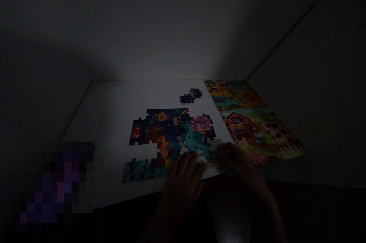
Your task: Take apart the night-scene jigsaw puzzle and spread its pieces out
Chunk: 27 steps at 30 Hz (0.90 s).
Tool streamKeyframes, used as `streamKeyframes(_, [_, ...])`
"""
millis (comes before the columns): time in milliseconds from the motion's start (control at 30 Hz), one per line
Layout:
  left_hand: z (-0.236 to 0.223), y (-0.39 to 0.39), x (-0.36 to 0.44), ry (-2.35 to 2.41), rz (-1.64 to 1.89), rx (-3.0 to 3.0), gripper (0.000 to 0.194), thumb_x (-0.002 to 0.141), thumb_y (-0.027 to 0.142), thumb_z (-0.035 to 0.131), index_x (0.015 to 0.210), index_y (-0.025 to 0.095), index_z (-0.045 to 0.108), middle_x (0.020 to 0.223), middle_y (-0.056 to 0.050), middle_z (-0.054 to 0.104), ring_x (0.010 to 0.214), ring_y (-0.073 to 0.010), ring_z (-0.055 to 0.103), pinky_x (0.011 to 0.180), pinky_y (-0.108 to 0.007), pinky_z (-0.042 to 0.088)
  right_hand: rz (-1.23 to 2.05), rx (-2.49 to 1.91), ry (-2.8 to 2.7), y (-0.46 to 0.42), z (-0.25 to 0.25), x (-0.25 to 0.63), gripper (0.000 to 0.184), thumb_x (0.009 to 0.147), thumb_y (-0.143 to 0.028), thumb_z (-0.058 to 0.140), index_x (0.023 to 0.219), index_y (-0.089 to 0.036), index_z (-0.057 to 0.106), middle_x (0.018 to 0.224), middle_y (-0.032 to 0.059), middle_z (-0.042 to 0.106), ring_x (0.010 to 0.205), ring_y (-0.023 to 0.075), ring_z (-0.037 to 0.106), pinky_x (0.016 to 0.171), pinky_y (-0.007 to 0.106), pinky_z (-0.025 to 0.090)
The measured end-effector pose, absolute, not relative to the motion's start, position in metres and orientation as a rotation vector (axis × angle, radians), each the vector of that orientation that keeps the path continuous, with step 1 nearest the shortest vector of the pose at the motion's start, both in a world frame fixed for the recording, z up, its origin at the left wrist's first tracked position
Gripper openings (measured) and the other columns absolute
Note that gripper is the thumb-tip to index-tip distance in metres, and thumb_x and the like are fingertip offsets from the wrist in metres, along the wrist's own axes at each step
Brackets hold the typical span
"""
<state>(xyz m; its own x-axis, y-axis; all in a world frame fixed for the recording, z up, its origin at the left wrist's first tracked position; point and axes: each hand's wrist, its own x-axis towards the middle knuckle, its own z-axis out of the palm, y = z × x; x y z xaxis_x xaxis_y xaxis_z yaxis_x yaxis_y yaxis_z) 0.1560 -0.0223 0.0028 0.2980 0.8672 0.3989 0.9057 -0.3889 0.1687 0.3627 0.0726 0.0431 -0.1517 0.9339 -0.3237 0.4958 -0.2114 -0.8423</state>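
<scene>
Jigsaw puzzle [171, 132], part built on the counter [108, 121], just left of the barn picture [259, 132]

Left hand [183, 168] is laid over the puzzle's near edge, grip loosely spread, nothing pinched. Right hand [233, 157] is curled at the end nearest the barn picture; whether anything's held can't be told, way too dark. Two loose pieces [187, 98] are parked farther back, left of the barn picture. Probably best done with joined bits pinned flat by one hand and tabs pressed straight down, since neighbours could get popped apart by sideways shoving.

left hand [183, 176], right hand [236, 160] and forearms [265, 196] are bare
</scene>
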Motion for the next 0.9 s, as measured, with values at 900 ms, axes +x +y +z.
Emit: streamKeyframes(900, [-0.012,-0.018,0.151,-1.476,-0.679,-2.248,0.037,0.095,0.044,0.054,0.129,0.031,0.062,0.137,0.0,0.062,0.131,-0.02,0.047,0.123,-0.039,0.013,1.069,-1.232,-1.537,0.268,0.045,0.257,0.044,0.059,-0.058,0.069,0.082,-0.021,0.06,0.083,0.0037,0.065,0.069,0.0186,0.06,0.059,0.033,0.051])
